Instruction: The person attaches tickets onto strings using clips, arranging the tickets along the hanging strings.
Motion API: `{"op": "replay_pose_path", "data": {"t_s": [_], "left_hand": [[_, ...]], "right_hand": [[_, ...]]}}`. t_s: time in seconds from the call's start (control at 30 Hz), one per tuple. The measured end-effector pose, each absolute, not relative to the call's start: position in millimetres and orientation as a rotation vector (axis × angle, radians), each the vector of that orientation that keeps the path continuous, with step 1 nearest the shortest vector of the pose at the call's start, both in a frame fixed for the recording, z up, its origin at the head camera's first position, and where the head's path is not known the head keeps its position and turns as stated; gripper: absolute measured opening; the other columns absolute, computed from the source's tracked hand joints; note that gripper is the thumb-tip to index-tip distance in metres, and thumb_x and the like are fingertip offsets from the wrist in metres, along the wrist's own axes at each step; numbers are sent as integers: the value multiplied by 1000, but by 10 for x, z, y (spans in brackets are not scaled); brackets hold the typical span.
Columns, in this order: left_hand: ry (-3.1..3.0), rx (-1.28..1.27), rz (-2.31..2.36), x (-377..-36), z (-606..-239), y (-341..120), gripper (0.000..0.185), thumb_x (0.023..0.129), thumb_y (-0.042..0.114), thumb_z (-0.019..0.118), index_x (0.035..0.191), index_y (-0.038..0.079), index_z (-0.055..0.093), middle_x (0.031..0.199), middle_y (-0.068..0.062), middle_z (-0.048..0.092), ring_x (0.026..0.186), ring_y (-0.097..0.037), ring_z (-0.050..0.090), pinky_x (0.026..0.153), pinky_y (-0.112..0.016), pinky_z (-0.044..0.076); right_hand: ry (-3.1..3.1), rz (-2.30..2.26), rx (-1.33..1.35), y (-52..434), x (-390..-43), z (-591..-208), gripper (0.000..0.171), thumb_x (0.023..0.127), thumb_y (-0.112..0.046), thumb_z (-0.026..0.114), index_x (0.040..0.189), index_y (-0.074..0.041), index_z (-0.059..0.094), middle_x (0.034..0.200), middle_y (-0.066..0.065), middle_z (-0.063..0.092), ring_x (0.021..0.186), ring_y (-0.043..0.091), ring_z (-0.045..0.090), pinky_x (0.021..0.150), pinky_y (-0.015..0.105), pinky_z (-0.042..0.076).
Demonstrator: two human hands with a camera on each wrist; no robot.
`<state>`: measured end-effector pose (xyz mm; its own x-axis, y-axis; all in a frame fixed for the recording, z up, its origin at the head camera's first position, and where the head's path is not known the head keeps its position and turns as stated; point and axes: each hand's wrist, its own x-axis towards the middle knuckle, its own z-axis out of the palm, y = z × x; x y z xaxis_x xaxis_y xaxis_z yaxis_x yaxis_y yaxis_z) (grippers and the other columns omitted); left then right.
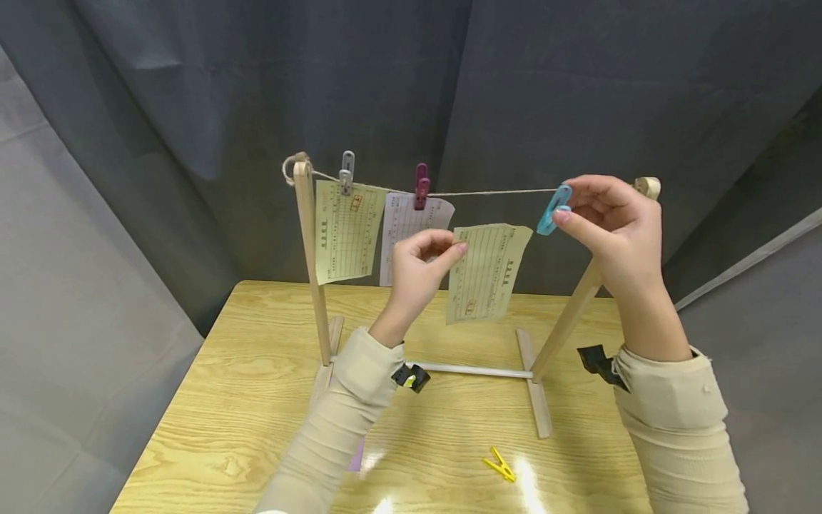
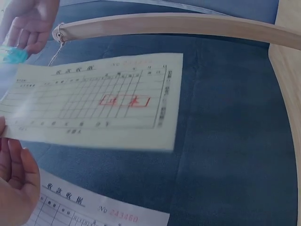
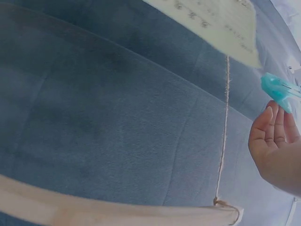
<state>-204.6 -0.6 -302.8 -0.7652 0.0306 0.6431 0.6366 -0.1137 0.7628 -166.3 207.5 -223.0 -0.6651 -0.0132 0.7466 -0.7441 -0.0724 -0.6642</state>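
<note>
My left hand [image 1: 420, 275] pinches the top left corner of a yellow receipt slip [image 1: 488, 275], which hangs just below the string [image 1: 494, 192]. In the left wrist view the slip [image 2: 94, 103] shows a printed grid and a red stamp. Between thumb and fingers, my right hand [image 1: 616, 235] holds a blue clothespin [image 1: 554, 210] close to the string, right of the slip and apart from it. A grey clothespin [image 1: 347, 173] fixes another yellow slip [image 1: 349, 235] to the string at the left. Beside that, a purple clothespin [image 1: 421, 187] holds a white slip [image 1: 404, 221], partly behind my left hand.
The string runs between two wooden posts [image 1: 311, 264] joined low down by a white bar [image 1: 475, 370]. On the wooden table [image 1: 212, 414] lies a yellow clothespin [image 1: 501, 465] near the front. A purple piece [image 1: 356, 457] shows partly beside my left sleeve. Dark curtain [image 1: 385, 86] hangs behind.
</note>
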Motion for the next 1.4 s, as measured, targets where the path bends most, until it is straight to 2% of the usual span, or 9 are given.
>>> {"op": "replay_pose_path", "data": {"t_s": [0.33, 0.5, 0.67, 0.93, 1.2, 1.4], "left_hand": [[-1689, -633, -1999, -2133, -2958, 97, 14, 80, 2, 67, 86, -11, 65, 80, -22, 65, 66, -6, 57, 61, -20, 47], [-1659, -609, -2027, -2161, -2936, 124, 15, 82, 2, 65, 88, -11, 65, 82, -20, 65, 67, -6, 57, 61, -21, 47], [-1653, -591, -2057, -2194, -2925, 149, 15, 83, 3, 65, 89, -11, 65, 82, -19, 65, 67, -6, 55, 61, -20, 46], [-1627, -549, -2111, -2276, -2890, 191, 15, 82, 1, 65, 88, -13, 64, 81, -20, 63, 65, -5, 54, 60, -19, 45], [-1615, -522, -2132, -2328, -2891, 205, 15, 81, -1, 66, 86, -15, 63, 78, -17, 64, 64, -5, 54, 60, -18, 45], [-1634, -514, -2107, -2349, -2911, 203, 14, 80, -1, 66, 84, -14, 63, 77, -16, 63, 63, -4, 53, 59, -18, 44]], "right_hand": [[-1643, 1813, 843, 1981, -1754, -2039, 22, 74, 17, 61, 96, 18, 59, 78, 11, 65, 67, 19, 59, 65, 22, 49], [-1634, 1862, 802, 1947, -1798, -1981, 21, 74, 19, 61, 94, 17, 60, 76, 10, 64, 65, 17, 58, 65, 22, 49], [-1605, 1980, 793, 1891, -1880, -1915, 20, 72, 21, 61, 90, 13, 64, 76, 10, 65, 64, 15, 58, 65, 24, 50], [-1628, 2154, 732, 1839, -2014, -1836, 17, 72, 16, 66, 88, 9, 67, 74, 9, 66, 65, 16, 59, 67, 24, 48], [-1692, 2112, 581, 1792, -2132, -1818, 11, 69, 14, 70, 76, 6, 70, 67, 6, 67, 60, 15, 61, 65, 24, 46], [-1788, 2026, 539, 1746, -2199, -1809, 12, 69, 14, 70, 69, 2, 71, 66, 4, 67, 65, 15, 60, 66, 23, 46]]}}
